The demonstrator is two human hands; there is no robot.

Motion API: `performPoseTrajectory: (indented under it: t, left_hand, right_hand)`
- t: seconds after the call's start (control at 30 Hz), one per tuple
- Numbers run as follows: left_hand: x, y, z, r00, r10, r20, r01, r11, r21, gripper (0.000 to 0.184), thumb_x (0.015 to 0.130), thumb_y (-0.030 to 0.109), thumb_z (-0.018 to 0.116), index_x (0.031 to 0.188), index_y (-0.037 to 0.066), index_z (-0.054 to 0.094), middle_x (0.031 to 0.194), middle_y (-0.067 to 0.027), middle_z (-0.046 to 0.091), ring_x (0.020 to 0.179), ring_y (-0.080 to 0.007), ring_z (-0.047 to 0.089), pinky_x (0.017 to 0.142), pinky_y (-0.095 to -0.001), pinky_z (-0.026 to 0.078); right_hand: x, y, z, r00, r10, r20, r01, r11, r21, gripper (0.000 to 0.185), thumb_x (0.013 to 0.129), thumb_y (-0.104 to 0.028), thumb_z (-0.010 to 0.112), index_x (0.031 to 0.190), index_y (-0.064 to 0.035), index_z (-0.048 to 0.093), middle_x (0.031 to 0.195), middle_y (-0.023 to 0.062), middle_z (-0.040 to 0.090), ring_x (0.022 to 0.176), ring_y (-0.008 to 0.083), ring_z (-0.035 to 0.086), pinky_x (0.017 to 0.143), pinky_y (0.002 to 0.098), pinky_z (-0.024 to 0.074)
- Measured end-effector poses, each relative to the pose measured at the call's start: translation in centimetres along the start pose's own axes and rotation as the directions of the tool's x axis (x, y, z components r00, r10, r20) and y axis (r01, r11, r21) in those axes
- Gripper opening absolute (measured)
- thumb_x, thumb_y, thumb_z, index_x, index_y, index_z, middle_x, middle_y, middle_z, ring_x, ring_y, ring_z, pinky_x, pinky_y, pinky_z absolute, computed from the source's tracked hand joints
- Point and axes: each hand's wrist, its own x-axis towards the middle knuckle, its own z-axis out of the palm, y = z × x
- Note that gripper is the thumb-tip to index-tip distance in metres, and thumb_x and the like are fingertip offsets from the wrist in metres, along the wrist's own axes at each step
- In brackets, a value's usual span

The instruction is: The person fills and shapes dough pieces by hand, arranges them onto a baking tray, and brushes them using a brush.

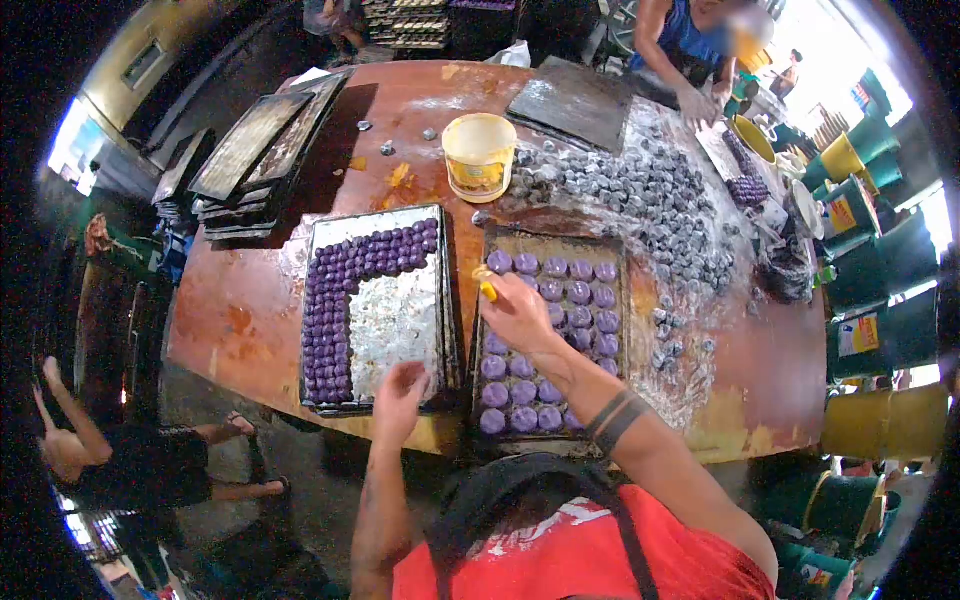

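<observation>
My right hand (pixel 518 312) is closed round a small yellow-handled brush (pixel 487 290), its pale end over the left edge of the right tray. That dark tray (pixel 615 400) holds rows of round, flattened purple dough pieces (pixel 522 392) with a glossy look. My left hand (pixel 400 395), fingers loosely bent and apart with nothing visible in them, hovers by the lower right part of the left tray (pixel 395 330). Small purple dough balls (pixel 328 330) sit packed along that tray's left side and top; its pale lined surface shows elsewhere.
A yellowish bucket (pixel 479 160) stands behind the trays. Floured dough pieces (pixel 650 195) spread over the table's right side. Stacked trays (pixel 260 160) lie at the back left, a dark flat tray (pixel 570 100) at the back. A co-worker's hands (pixel 705 108) work at the far right.
</observation>
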Motion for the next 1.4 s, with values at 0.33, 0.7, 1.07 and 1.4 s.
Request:
performPoseTrajectory:
  t: [0.33,0.7,1.07,1.4]
  left_hand:
    - [-18.5,-7.0,-7.2,0.816,-0.245,-0.523,0.216,0.969,-0.117,0.019,0.089,0.003,0.065,0.107,0.000,0.060,0.097,-0.0042,0.062,0.089,-0.0119,0.059,0.081,-0.0252,0.047]
    - [-24.0,-22.2,-11.7,0.724,-0.468,-0.506,0.499,0.862,-0.083,0.025,0.084,0.009,0.065,0.107,-0.003,0.062,0.097,-0.0086,0.068,0.091,-0.0176,0.062,0.085,-0.0308,0.048]
    - [-28.1,-40.3,-15.5,0.630,-0.739,-0.239,0.664,0.672,-0.329,0.012,0.087,0.007,0.060,0.098,0.002,0.058,0.069,-0.0074,0.062,0.052,-0.0152,0.055,0.045,-0.0324,0.045]
    - [-25.4,-30.6,-17.8,0.656,-0.704,-0.273,0.598,0.705,-0.382,0.014,0.088,0.005,0.060,0.101,0.003,0.054,0.071,-0.0073,0.058,0.054,-0.0181,0.055,0.046,-0.0329,0.045]
  right_hand:
    - [3.6,7.4,-12.4,0.807,0.500,-0.313,-0.564,0.811,-0.158,0.031,0.087,-0.032,0.057,0.094,-0.0038,0.067,0.085,0.0146,0.071,0.078,0.0273,0.069,0.071,0.0378,0.0532]
    - [6.2,7.8,-3.9,0.962,0.273,-0.027,-0.266,0.904,-0.335,0.044,0.081,-0.049,0.068,0.087,-0.0048,0.069,0.080,0.0106,0.071,0.076,0.0253,0.068,0.072,0.0386,0.0531]
    - [-3.5,-0.8,2.8,0.966,-0.159,-0.205,0.159,0.987,-0.019,0.020,0.082,-0.024,0.068,0.092,-0.0069,0.069,0.076,0.0137,0.066,0.068,0.0237,0.065,0.063,0.0363,0.0517]
    - [-7.4,10.1,-9.7,0.876,0.393,-0.278,-0.479,0.773,-0.416,0.024,0.085,-0.028,0.062,0.090,-0.0052,0.069,0.079,0.0156,0.070,0.072,0.0284,0.069,0.063,0.0390,0.0542]
